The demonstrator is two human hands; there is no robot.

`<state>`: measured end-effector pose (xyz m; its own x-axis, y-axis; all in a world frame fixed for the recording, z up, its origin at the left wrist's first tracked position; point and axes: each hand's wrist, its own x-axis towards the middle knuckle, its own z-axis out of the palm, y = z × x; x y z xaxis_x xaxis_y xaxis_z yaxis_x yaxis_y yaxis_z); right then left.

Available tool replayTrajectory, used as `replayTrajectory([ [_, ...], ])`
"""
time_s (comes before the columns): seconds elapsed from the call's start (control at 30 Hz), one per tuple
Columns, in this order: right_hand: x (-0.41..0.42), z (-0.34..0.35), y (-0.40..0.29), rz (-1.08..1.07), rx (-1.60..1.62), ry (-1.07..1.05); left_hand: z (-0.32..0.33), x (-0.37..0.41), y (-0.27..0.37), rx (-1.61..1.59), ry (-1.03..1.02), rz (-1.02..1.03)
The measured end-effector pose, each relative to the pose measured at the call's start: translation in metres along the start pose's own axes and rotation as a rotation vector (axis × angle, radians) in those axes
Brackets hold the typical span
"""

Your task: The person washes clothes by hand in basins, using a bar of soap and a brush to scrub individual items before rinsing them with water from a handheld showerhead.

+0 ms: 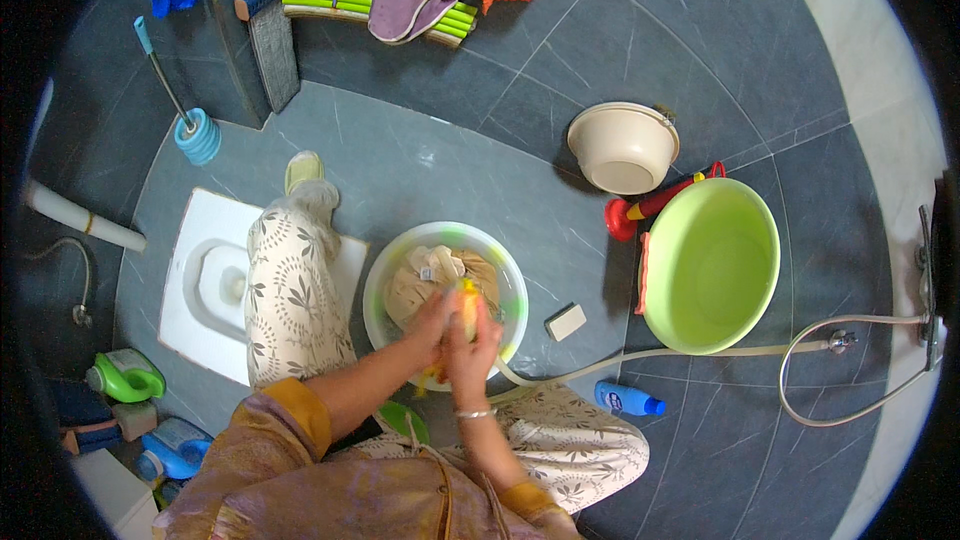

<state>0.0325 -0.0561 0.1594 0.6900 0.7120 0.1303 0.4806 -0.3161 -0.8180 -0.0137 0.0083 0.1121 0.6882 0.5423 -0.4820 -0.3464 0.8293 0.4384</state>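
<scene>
A round white plastic basin [370,307] with green and yellow tints stands on the tiled floor before me. Beige cloth [409,281] with a small white tag lies wet inside it, beside a browner cloth part [482,275]. Above the basin's near side, my left hand [431,326] and my right hand [474,349] are together around a yellow and orange item [469,307], which looks like cloth and is blurred. Some of it hangs below the hands. A bangle circles my right wrist. A pale hose [570,375] runs to the basin's near right rim.
A white block [566,322] and blue bottle [628,398] lie to the right. Against the wall stand a green tub [712,266], cream basin [626,154] and red plunger [621,220]. Left are a squat toilet [202,285], toilet brush holder [197,137] and detergent bottles [131,375].
</scene>
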Motion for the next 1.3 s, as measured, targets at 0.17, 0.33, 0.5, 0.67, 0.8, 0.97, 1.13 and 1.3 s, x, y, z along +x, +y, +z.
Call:
replayTrajectory([
  [0.17,-0.027,0.009,-0.016,-0.095,-0.05,0.073,-0.005,0.018,0.009,-0.079,-0.038,-0.287],
  [0.33,0.03,0.016,-0.012,-0.028,-0.19,0.098,-0.003,-0.009,-0.01,-0.149,-0.033,-0.207],
  [0.5,0.023,0.015,0.023,0.052,-0.117,0.179,0.007,-0.018,0.001,-0.035,0.101,-0.041],
  [0.67,-0.024,0.008,0.001,-0.082,-0.044,0.104,0.004,-0.004,0.015,-0.073,0.119,-0.094],
  [0.8,-0.012,0.012,-0.009,-0.085,-0.084,0.083,-0.001,-0.011,0.003,-0.194,-0.084,-0.18],
  [0.97,0.035,0.025,-0.001,-0.009,-0.147,0.114,-0.017,-0.007,-0.01,-0.097,-0.084,-0.189],
  [1.13,0.01,0.009,0.029,-0.08,-0.065,0.155,-0.004,-0.013,-0.004,-0.089,0.111,-0.027],
  [1.3,-0.037,0.002,0.005,-0.034,-0.038,0.022,-0.017,0.009,-0.003,-0.168,0.103,-0.189],
])
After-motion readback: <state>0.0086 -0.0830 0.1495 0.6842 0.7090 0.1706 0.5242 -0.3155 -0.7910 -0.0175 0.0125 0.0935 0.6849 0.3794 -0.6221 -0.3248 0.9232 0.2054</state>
